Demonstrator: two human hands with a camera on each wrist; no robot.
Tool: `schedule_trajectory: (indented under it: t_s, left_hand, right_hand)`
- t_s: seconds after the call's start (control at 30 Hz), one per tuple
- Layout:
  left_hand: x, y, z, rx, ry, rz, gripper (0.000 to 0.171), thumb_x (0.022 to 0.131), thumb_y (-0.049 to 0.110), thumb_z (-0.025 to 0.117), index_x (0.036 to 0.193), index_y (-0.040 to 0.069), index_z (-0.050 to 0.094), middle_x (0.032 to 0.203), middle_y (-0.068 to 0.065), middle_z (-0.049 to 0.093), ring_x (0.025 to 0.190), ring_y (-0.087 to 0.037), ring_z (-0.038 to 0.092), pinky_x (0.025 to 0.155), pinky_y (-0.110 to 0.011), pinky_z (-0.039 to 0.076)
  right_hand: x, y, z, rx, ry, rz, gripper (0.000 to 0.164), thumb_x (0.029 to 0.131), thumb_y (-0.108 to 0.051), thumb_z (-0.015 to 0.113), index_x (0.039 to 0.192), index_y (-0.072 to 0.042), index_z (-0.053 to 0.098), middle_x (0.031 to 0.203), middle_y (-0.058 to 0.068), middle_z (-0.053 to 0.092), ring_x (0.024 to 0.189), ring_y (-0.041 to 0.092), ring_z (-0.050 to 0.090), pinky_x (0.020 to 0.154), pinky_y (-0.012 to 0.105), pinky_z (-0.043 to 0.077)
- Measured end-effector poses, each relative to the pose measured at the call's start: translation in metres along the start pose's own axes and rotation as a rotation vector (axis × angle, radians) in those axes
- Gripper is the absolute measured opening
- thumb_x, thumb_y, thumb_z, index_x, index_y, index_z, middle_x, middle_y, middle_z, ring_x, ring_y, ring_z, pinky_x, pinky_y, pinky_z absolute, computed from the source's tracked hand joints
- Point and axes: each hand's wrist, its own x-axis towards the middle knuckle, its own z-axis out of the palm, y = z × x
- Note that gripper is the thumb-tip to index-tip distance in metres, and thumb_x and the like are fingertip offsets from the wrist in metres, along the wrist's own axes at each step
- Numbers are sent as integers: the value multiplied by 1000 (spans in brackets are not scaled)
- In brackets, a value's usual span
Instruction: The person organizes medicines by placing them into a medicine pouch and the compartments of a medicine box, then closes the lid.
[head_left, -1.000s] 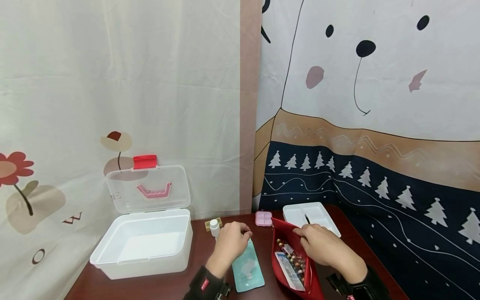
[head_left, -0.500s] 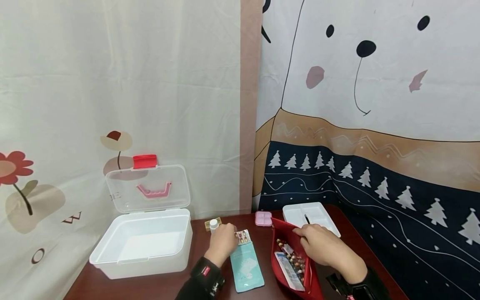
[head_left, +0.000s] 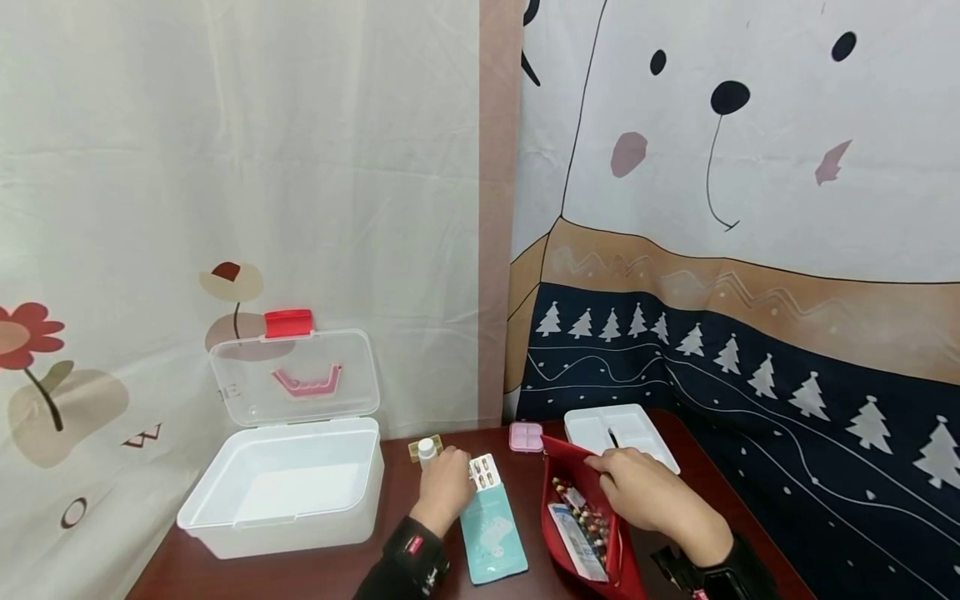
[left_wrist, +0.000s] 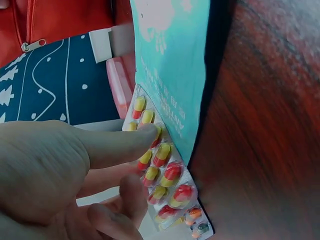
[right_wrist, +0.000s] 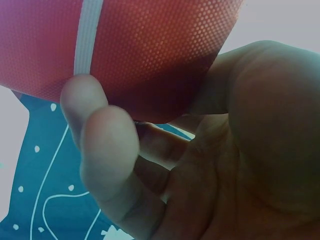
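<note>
In the head view my left hand [head_left: 447,486] is over the table, pinching a blister pack [head_left: 483,472] of capsules at the top end of a turquoise packet [head_left: 493,533]. The left wrist view shows the thumb lying across the red-and-yellow capsules [left_wrist: 161,155]. A second strip [left_wrist: 202,229] with orange and dark pills peeks out beneath it. My right hand [head_left: 651,497] grips the upper edge of an unzipped red pouch [head_left: 551,546], holding it open. Inside are more capsule packs [head_left: 588,521] and a white-and-blue packet [head_left: 577,542]. In the right wrist view, fingers curl against the red fabric [right_wrist: 150,60].
A clear plastic box [head_left: 300,533] with its lid [head_left: 300,379] raised stands at left. Behind my left hand are a small white bottle [head_left: 427,450] and a gold blister strip [head_left: 414,451]. A pink pill case [head_left: 526,437] and a white tray [head_left: 637,421] sit at the back.
My left hand has shifted slightly left and down, and the blister pack has come into view beside its fingers, then tilted. The right hand and pouch have stayed put.
</note>
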Motion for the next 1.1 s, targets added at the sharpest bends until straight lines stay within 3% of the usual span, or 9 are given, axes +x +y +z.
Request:
schedule_trajectory:
  t_s: [0.23, 0.4, 0.77, 1.1]
  left_hand:
    - [-1, 2, -6, -35, 25, -19, 27, 81, -1, 88, 108, -1, 83, 99, -16, 75, 82, -31, 72, 69, -47, 62]
    - [1, 2, -10, -57, 18, -33, 20, 84, 0, 87, 103, 3, 85, 99, -14, 80, 83, -29, 75, 67, -44, 60]
    - [1, 4, -27, -99, -39, -44, 16, 84, 0, 84, 99, 6, 86, 96, -10, 83, 79, -22, 70, 63, -38, 56]
    - [-4, 16, -47, -201, 15, -32, 4, 92, 8, 84, 95, 9, 86, 87, -3, 80, 67, -12, 60, 57, -31, 47]
  right_hand:
    - [0, -1, 0, -10, 3, -5, 33, 103, -7, 68, 134, -10, 79, 124, 6, 79, 104, 20, 67, 92, 50, 66]
    - [0, 0, 0, -3, 5, -6, 33, 103, -6, 68, 134, -9, 79, 124, 6, 79, 103, 19, 67, 91, 49, 66]
    - [1, 1, 1, 6, 2, 1, 32, 104, -7, 68, 135, -10, 78, 125, 6, 78, 102, 20, 67, 90, 50, 67]
    - [1, 0, 1, -3, 4, -2, 33, 104, -7, 67, 135, -9, 78, 124, 6, 78, 103, 19, 66, 89, 48, 67]
